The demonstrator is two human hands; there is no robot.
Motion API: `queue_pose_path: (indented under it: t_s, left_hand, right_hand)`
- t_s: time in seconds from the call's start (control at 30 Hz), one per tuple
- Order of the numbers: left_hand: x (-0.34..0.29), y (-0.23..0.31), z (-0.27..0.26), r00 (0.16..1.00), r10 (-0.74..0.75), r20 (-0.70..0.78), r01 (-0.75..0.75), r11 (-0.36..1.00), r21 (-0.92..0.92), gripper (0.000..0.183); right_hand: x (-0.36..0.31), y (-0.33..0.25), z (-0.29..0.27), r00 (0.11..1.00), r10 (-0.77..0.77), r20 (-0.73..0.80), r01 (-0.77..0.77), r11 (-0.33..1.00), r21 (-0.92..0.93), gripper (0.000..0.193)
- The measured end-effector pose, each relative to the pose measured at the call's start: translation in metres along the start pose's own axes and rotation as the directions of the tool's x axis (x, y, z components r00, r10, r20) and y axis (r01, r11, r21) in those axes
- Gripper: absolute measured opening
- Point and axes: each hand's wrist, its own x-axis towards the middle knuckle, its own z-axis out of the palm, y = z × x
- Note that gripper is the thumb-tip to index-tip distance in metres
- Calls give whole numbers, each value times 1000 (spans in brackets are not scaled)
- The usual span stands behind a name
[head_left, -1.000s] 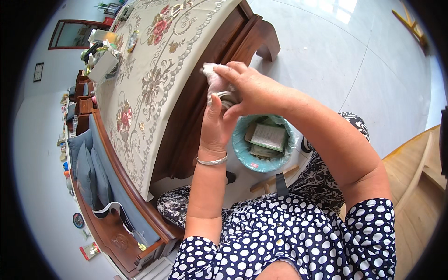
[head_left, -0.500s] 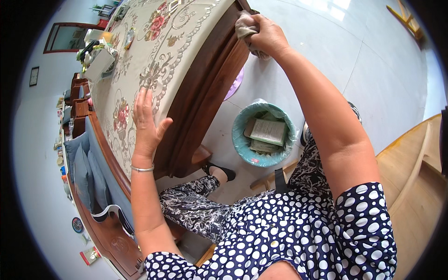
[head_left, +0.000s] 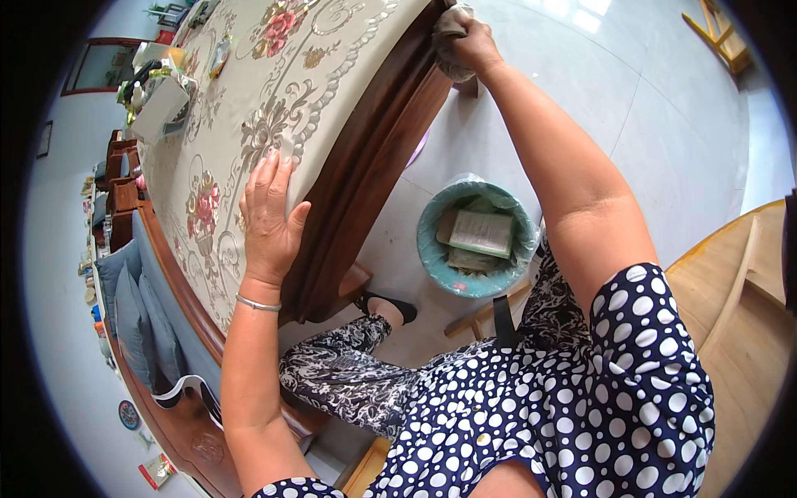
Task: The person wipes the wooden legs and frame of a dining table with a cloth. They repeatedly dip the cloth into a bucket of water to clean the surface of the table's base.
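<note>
My left hand (head_left: 272, 217) lies open on the flowered tablecloth (head_left: 224, 124), fingers stretched out, near the table's edge. A silver bangle circles that wrist. At the far right corner of the table, my right hand (head_left: 475, 46) is closed around a crumpled grey cloth (head_left: 453, 58). The cloth rests against the dark wooden table edge (head_left: 365, 137), and part of it is hidden by my fingers.
A lined teal bin (head_left: 436, 264) holding papers or cards stands on the tiled floor beside my leg. Right of me is a round wooden top (head_left: 739, 282). Boxes and bottles (head_left: 162, 108) crowd the table's far left. A cushioned wooden sofa (head_left: 166, 307) stands at left.
The right hand and cloth have shifted slightly right along the table corner. My left hand has moved a little right on the tablecloth. The whole view has shifted slightly.
</note>
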Motion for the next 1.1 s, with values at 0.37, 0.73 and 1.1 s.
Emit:
queue_pose_path:
  t_s: [0.37, 0.73, 1.1]
  left_hand:
    - [0, -1, 0, 999, 3, -40, -5, 999, -34, 54]
    - [-9, -7, 10, 992, -5, -128, 6, 1000, 10, 53]
    - [-9, -11, 22, 980, -3, -200, 5, 1000, 11, 49]
  right_hand:
    - [-85, -12, 50, 948, -265, 175, 316, 827, -465, 37]
    - [-194, -76, 93, 863, -187, 469, 430, 759, -489, 33]
    - [-326, -115, 164, 417, -512, 751, 870, 465, -166, 25]
